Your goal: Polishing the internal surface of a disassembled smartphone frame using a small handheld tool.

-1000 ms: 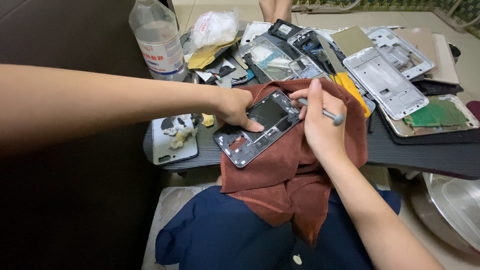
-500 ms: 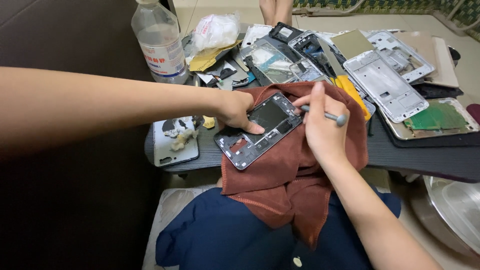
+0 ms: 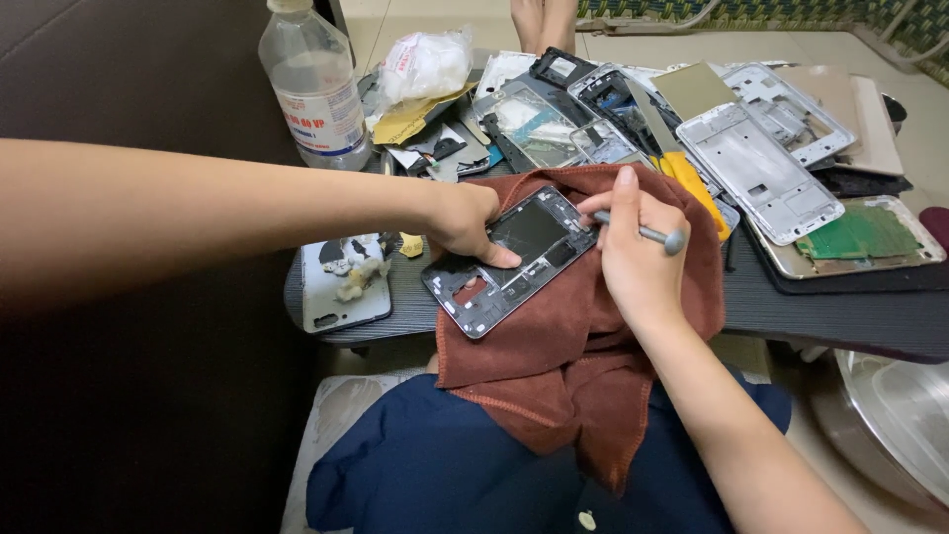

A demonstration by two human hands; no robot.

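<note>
meanwhile left hand (image 3: 467,222) steadies phone frame (image 3: 514,259), right hand (image 3: 633,252) grips tool (image 3: 647,234).

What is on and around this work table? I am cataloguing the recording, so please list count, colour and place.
phone frame: one, dark grey, on the cloth, table's near edge
cloth: one, rust brown, draped over the table edge onto the lap
metal tool: one, grey, tip at the frame's far right corner
plastic bottle: one, clear, far left of the table
phone back cover: one, pale, left of the frame
silver frames: several, far right of the cloth
green circuit board: one, right edge
table: one, dark
left hand: presses the frame's left side
right hand: grips the tool
</note>
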